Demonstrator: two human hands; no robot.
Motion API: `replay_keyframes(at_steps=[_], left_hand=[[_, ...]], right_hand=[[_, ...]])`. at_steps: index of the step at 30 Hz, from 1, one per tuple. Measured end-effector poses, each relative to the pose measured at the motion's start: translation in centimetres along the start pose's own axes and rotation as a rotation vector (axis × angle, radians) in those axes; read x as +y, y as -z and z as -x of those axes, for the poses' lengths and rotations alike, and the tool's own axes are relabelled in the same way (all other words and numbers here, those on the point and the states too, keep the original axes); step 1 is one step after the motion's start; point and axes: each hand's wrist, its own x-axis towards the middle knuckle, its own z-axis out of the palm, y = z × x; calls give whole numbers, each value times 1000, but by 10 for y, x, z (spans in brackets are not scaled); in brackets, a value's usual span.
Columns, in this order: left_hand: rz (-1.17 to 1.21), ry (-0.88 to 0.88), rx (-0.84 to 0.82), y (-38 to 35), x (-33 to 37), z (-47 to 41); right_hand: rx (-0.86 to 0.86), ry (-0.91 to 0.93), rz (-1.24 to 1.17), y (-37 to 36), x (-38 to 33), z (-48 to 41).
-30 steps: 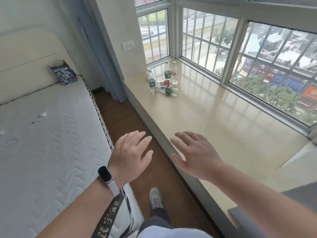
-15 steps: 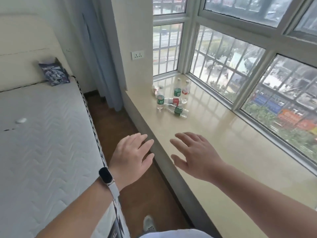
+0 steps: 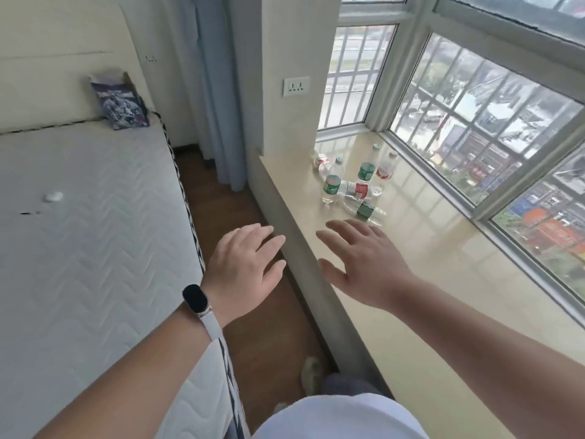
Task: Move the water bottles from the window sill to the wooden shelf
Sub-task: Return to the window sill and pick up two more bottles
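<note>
Several clear water bottles cluster on the beige window sill [image 3: 443,280] near its far corner. A green-labelled bottle [image 3: 331,185] stands upright at the front, another green-labelled one [image 3: 366,171] and a red-labelled one [image 3: 385,169] stand behind. A red-labelled bottle [image 3: 357,189] and a dark-green-labelled bottle [image 3: 365,210] lie on their sides. My right hand [image 3: 364,261] hovers over the sill just short of the lying bottle, fingers spread, empty. My left hand [image 3: 247,267], with a watch on the wrist, floats over the floor gap, also spread and empty. No wooden shelf is in view.
A bed with a white mattress [image 3: 88,232] fills the left, a dark cushion [image 3: 122,103] at its head. A narrow strip of brown floor [image 3: 221,198] runs between bed and sill. Grey curtain [image 3: 218,90] and a wall socket [image 3: 296,86] stand ahead; barred windows [image 3: 474,115] line the sill.
I have walked closer to the bottles, which now appear larger and nearer my right hand. Both hands stay spread and empty.
</note>
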Motion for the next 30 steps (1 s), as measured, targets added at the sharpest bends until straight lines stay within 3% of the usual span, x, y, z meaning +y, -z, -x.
replay_keyframes(at_steps=[5, 15, 20, 30], left_hand=[[-47, -43, -36, -15, -36, -35], [-78, -55, -105, -86, -105, -171], [-81, -154, -113, -120, -131, -238], [6, -259, -216, -168, -133, -326]], right_hand=[[66, 6, -43, -21, 26, -50], [-17, -28, -123, -79, 108, -183], [-16, -32, -107, -87, 152, -238], [-14, -228, -127, -95, 212, -266]])
